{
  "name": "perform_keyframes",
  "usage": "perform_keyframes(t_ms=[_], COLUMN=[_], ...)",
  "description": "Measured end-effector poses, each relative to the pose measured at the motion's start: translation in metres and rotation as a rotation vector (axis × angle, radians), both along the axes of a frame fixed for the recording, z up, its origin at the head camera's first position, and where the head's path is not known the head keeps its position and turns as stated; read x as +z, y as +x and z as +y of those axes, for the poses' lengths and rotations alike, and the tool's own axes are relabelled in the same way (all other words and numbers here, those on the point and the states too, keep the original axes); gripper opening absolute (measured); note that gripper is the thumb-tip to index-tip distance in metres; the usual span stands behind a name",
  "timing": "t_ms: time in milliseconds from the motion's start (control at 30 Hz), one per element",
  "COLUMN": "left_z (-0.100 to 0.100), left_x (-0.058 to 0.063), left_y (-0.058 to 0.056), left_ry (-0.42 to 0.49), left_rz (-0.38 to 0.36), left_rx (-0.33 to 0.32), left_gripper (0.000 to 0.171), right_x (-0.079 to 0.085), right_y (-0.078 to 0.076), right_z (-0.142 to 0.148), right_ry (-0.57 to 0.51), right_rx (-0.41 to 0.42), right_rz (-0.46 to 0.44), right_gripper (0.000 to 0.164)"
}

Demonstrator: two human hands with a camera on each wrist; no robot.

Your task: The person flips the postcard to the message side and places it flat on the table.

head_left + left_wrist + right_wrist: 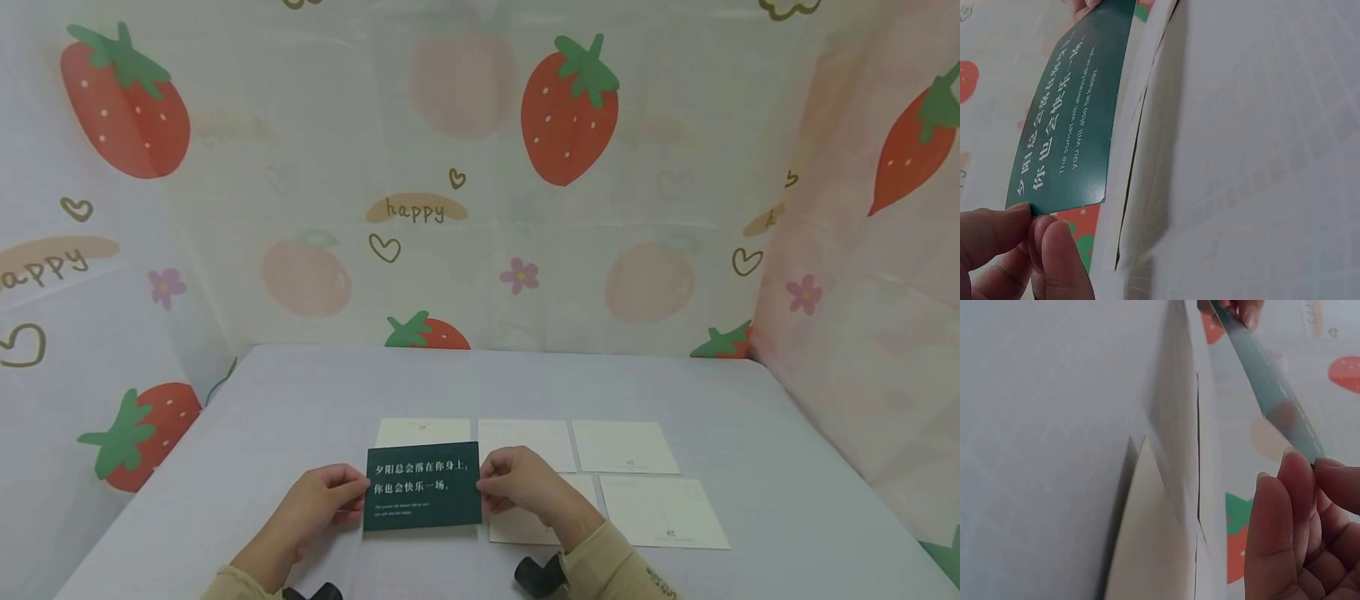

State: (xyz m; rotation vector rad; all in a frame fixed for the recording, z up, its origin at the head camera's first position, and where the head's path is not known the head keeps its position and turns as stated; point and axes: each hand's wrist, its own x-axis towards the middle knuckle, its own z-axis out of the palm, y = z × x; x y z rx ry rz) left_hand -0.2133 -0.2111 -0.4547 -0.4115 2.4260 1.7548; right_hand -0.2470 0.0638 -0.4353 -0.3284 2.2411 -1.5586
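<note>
A dark green postcard (422, 518) with white lettering is held upright between both hands, its printed side toward me. My left hand (318, 504) pinches its left edge between thumb and fingers; my right hand (532, 492) pinches the right edge. In the left wrist view, the thumb and fingers (1060, 256) grip a corner of the same postcard (1085, 125). The right wrist view shows the postcard (1272, 387) nearly edge-on. Behind it and to its right, several pale cards lie in rows, among them one at the front right (645, 508). The green postcard partly hides a back-row card (397, 433).
The cards lie on a white-covered table (795, 467). Cloth walls printed with strawberries (570, 125) enclose the back and both sides. A black wrist device (538, 577) sits by the right sleeve, and a dark cord (221, 379) shows at the table's left edge.
</note>
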Motion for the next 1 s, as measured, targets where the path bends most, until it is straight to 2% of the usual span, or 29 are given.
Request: perform_keyframes(t_ms=[567,767,1000], left_z=[-0.0006,-0.0022,-0.0037], left_x=[0.0055,0.0053,0.0061], left_y=[-0.0006,-0.0006,-0.0011], left_ry=[0.042,0.089,0.143], left_rz=[0.018,0.022,0.019], left_rx=[-0.007,-0.017,-0.011], left_gripper=[0.011,0.011,0.021], right_x=[0.0025,0.0025,0.0007], right_y=[-0.0025,-0.0045,-0.0046], right_z=[0.0037,0.0035,0.0029], right_ry=[-0.003,-0.047,-0.070], right_rx=[-0.015,-0.026,-0.032], right_rz=[0.044,-0.001,-0.018], right_gripper=[0.008,0.007,0.007])
